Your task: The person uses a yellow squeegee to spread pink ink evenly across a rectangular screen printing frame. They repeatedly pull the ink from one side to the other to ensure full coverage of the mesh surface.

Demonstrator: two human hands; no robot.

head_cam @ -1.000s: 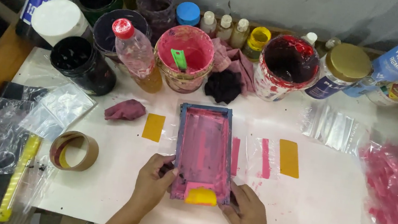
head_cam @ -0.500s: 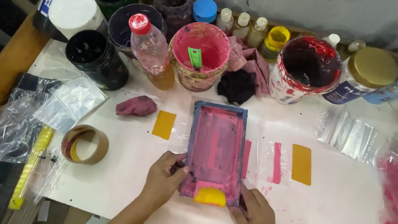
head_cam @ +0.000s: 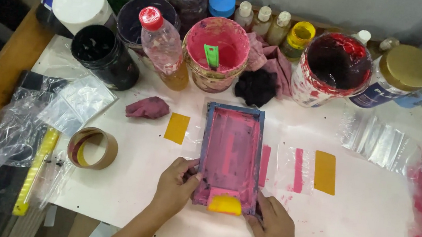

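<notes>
Both hands — left [head_cam: 173,186], right [head_cam: 273,229] — grip the pink-stained screen frame [head_cam: 231,156]; fingertips hidden beneath it.

Glossy plastic bottle [head_cam: 162,43], crumpled cloth rag [head_cam: 148,107]

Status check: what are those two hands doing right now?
Left hand and right hand grip the near corners of the pink-stained frame. Yellow squeegee rests inside. Nothing blocking.

Frame [head_cam: 230,156] lies mid-table, hands at its near corners; tubs [head_cam: 216,52] behind it, tape roll [head_cam: 92,148] left, bags [head_cam: 374,141] right.
</notes>
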